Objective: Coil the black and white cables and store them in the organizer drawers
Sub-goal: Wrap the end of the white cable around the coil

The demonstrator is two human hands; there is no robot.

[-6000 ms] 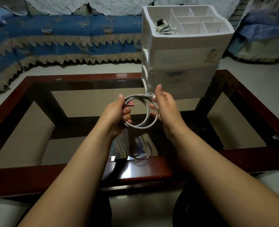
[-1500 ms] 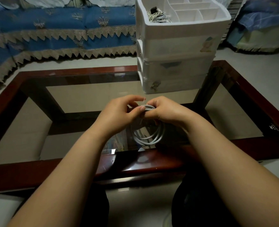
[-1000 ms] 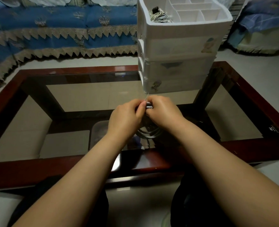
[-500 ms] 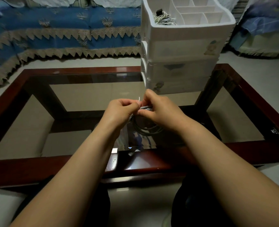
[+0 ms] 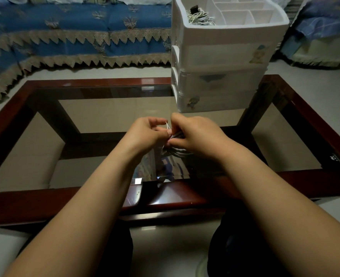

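Note:
A coiled white cable hangs over the glass table, mostly hidden behind my hands. My right hand grips the top of the coil. My left hand pinches a thin white tie at that same spot, fingertips touching the right hand's. The white organizer with three drawers stands on the table's far right; its drawers look closed. Another coiled white cable with a black plug lies in the left compartment of the organizer's open top tray.
The glass table has a dark red wooden frame and a lower shelf visible through the glass. A blue sofa with lace trim stands behind it. A covered seat is at the far right.
Six seconds ago the coil was held open and wide between both hands; since then the hands have closed together at its top, working the thin tie. The hands have barely moved in the last half second.

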